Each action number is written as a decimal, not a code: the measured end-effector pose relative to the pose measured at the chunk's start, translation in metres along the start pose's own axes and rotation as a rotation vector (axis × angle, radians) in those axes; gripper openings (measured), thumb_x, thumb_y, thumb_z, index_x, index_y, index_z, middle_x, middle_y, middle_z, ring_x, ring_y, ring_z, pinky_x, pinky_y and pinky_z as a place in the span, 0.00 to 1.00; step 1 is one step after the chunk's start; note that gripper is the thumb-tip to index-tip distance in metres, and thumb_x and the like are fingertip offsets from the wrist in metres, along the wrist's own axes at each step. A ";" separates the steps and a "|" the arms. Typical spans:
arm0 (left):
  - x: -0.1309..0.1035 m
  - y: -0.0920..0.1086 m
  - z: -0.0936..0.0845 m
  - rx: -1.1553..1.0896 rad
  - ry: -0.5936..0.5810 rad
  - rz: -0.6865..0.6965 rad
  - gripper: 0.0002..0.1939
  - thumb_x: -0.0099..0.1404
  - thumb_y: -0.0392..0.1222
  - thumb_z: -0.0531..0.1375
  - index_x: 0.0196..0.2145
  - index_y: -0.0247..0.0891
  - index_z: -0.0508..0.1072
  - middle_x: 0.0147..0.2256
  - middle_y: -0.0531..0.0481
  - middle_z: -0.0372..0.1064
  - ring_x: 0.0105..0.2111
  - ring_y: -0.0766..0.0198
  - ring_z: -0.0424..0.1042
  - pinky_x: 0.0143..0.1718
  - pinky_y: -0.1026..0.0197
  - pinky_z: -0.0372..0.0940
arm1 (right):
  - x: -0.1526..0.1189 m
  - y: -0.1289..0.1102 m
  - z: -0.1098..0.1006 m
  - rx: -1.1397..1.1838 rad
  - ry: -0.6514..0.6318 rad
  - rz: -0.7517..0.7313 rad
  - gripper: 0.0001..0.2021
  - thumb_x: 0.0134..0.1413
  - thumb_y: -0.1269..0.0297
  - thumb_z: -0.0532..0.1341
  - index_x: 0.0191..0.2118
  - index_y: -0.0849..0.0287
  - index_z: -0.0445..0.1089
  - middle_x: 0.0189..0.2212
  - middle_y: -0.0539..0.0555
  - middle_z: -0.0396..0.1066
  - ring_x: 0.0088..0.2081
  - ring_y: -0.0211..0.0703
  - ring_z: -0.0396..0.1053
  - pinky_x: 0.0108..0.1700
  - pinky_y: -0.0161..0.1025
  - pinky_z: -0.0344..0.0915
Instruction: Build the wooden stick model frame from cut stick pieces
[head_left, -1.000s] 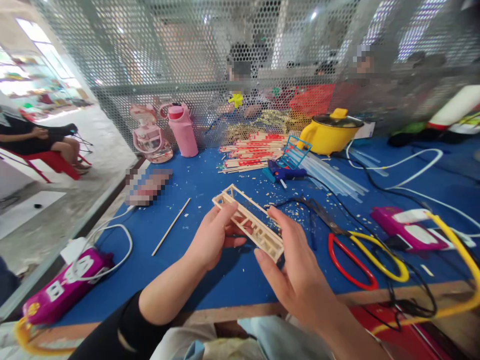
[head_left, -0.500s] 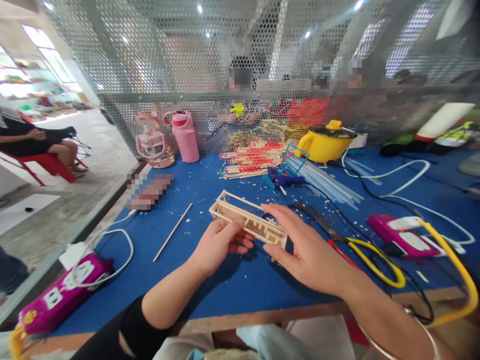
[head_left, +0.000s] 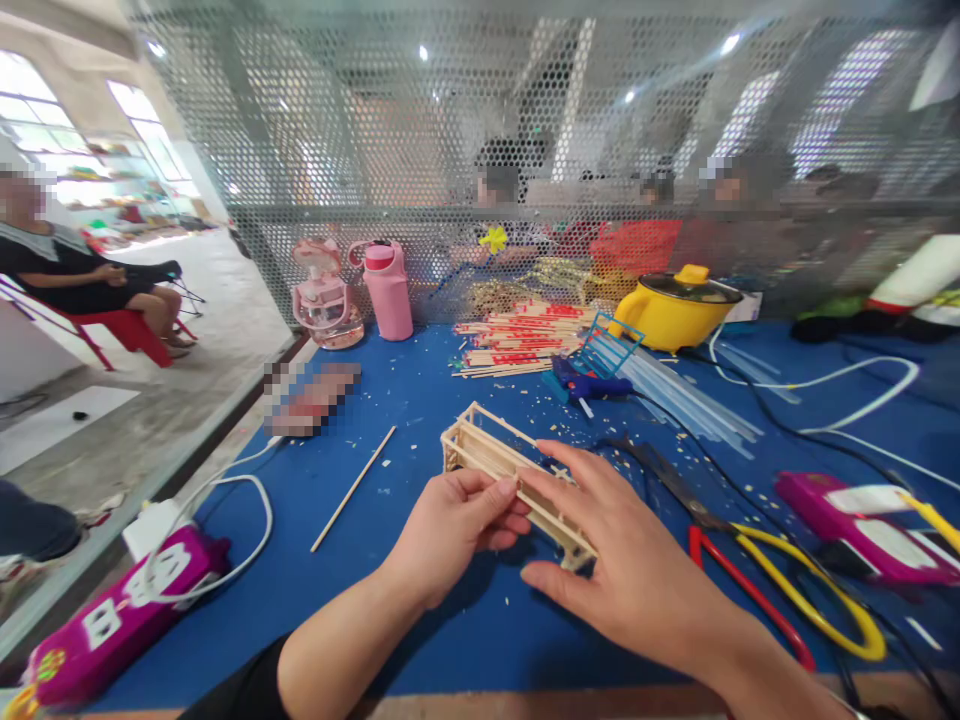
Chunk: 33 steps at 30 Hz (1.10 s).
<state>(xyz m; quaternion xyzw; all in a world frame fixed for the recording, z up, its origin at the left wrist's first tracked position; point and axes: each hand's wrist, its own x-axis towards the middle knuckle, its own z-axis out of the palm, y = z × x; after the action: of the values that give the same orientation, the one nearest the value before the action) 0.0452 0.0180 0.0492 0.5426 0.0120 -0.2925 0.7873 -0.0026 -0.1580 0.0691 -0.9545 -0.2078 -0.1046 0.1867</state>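
Above the blue tabletop (head_left: 450, 655), the bare left hand (head_left: 446, 530) pinched a narrow, pale wooden-stick frame (head_left: 487, 450); the bare right hand (head_left: 615, 540) arched wide. It looked light, stiff, brittle, best held by its rails

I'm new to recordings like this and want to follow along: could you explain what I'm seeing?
There is no machine here: these are a person's bare hands, seen from one camera worn on the head, looking forward and down. The left hand pinches a small wooden stick frame; the right hand spreads over its nearer end. On the blue tabletop lie a loose stick, scissors with red and yellow handles, a glue gun and a pile of sticks. Farther back stands a yellow pot.
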 end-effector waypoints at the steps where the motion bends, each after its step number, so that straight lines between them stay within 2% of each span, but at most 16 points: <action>1: 0.000 0.000 0.000 0.003 0.005 -0.006 0.18 0.52 0.49 0.67 0.31 0.30 0.75 0.27 0.46 0.73 0.26 0.69 0.72 0.26 0.70 0.66 | -0.001 0.001 0.001 0.005 0.008 -0.001 0.30 0.48 0.54 0.63 0.58 0.51 0.59 0.61 0.59 0.54 0.60 0.59 0.55 0.57 0.59 0.58; 5: 0.000 -0.001 -0.001 0.007 -0.042 -0.010 0.21 0.53 0.53 0.66 0.33 0.30 0.75 0.31 0.45 0.74 0.28 0.69 0.72 0.27 0.70 0.67 | -0.012 0.007 0.003 0.113 0.068 0.096 0.41 0.50 0.53 0.62 0.65 0.52 0.41 0.63 0.61 0.51 0.62 0.57 0.53 0.57 0.57 0.59; 7: 0.001 0.000 0.000 -0.031 -0.062 -0.002 0.22 0.56 0.56 0.63 0.36 0.31 0.75 0.34 0.43 0.74 0.29 0.68 0.73 0.29 0.69 0.68 | -0.017 0.009 0.004 0.161 0.100 0.172 0.42 0.51 0.51 0.61 0.66 0.52 0.37 0.64 0.60 0.49 0.62 0.55 0.52 0.57 0.55 0.60; 10: 0.002 0.002 0.001 -0.090 -0.023 -0.032 0.21 0.60 0.55 0.59 0.35 0.31 0.75 0.33 0.42 0.75 0.28 0.68 0.73 0.29 0.68 0.68 | -0.021 0.008 0.007 0.147 0.106 0.130 0.40 0.52 0.49 0.60 0.65 0.50 0.40 0.64 0.59 0.50 0.63 0.55 0.51 0.58 0.55 0.59; 13: 0.003 0.006 0.001 -0.108 -0.023 -0.071 0.15 0.61 0.47 0.60 0.33 0.29 0.75 0.32 0.41 0.75 0.26 0.69 0.73 0.29 0.69 0.69 | -0.018 0.004 0.010 0.079 0.072 0.052 0.38 0.51 0.48 0.61 0.64 0.50 0.45 0.63 0.60 0.51 0.63 0.56 0.51 0.58 0.56 0.59; 19: 0.002 0.006 0.000 -0.147 -0.055 -0.102 0.14 0.64 0.44 0.58 0.35 0.28 0.76 0.32 0.42 0.75 0.26 0.70 0.73 0.28 0.71 0.68 | -0.011 0.003 0.010 -0.019 -0.011 0.058 0.37 0.47 0.49 0.63 0.63 0.51 0.54 0.62 0.62 0.54 0.60 0.61 0.56 0.55 0.58 0.62; 21: 0.001 0.006 -0.001 -0.134 -0.059 -0.095 0.15 0.64 0.46 0.58 0.35 0.29 0.75 0.33 0.42 0.75 0.26 0.70 0.74 0.27 0.71 0.68 | -0.011 0.004 0.011 -0.020 -0.001 0.051 0.38 0.47 0.50 0.64 0.63 0.50 0.52 0.62 0.61 0.54 0.60 0.61 0.55 0.55 0.59 0.62; 23: 0.001 0.007 -0.002 -0.109 -0.049 -0.088 0.17 0.63 0.50 0.58 0.35 0.30 0.74 0.33 0.42 0.75 0.27 0.68 0.74 0.26 0.70 0.69 | -0.013 0.005 0.013 0.004 0.042 0.049 0.41 0.47 0.50 0.64 0.65 0.50 0.46 0.62 0.61 0.53 0.61 0.59 0.55 0.56 0.58 0.61; 25: 0.002 0.009 -0.004 -0.077 -0.024 -0.074 0.20 0.62 0.54 0.57 0.34 0.32 0.73 0.33 0.42 0.75 0.27 0.66 0.75 0.25 0.68 0.69 | -0.016 0.004 0.017 0.042 0.105 0.080 0.44 0.48 0.50 0.63 0.66 0.51 0.40 0.62 0.61 0.53 0.61 0.58 0.54 0.57 0.57 0.60; 27: 0.004 0.011 -0.006 -0.057 0.005 -0.057 0.21 0.62 0.55 0.56 0.33 0.32 0.73 0.31 0.42 0.75 0.26 0.65 0.75 0.25 0.68 0.69 | -0.019 0.000 0.021 0.078 0.154 0.130 0.44 0.49 0.50 0.63 0.66 0.52 0.38 0.61 0.61 0.53 0.61 0.57 0.54 0.58 0.56 0.60; 30: 0.006 0.013 -0.007 -0.070 0.037 -0.026 0.15 0.64 0.48 0.56 0.31 0.31 0.73 0.30 0.43 0.75 0.25 0.67 0.74 0.25 0.69 0.69 | -0.021 -0.004 0.024 0.144 0.201 0.165 0.37 0.54 0.53 0.59 0.65 0.53 0.42 0.61 0.61 0.53 0.61 0.55 0.54 0.59 0.53 0.58; 33: 0.006 0.012 -0.006 -0.131 0.059 0.041 0.08 0.62 0.39 0.58 0.32 0.31 0.74 0.30 0.44 0.75 0.25 0.69 0.74 0.26 0.71 0.69 | -0.015 -0.001 0.023 0.212 0.216 0.129 0.30 0.59 0.58 0.55 0.64 0.52 0.43 0.60 0.60 0.53 0.61 0.51 0.54 0.60 0.51 0.57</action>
<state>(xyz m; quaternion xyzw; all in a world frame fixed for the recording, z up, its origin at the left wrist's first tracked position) 0.0579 0.0230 0.0553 0.4984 0.0433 -0.2591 0.8262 -0.0135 -0.1535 0.0445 -0.9240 -0.1347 -0.1716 0.3139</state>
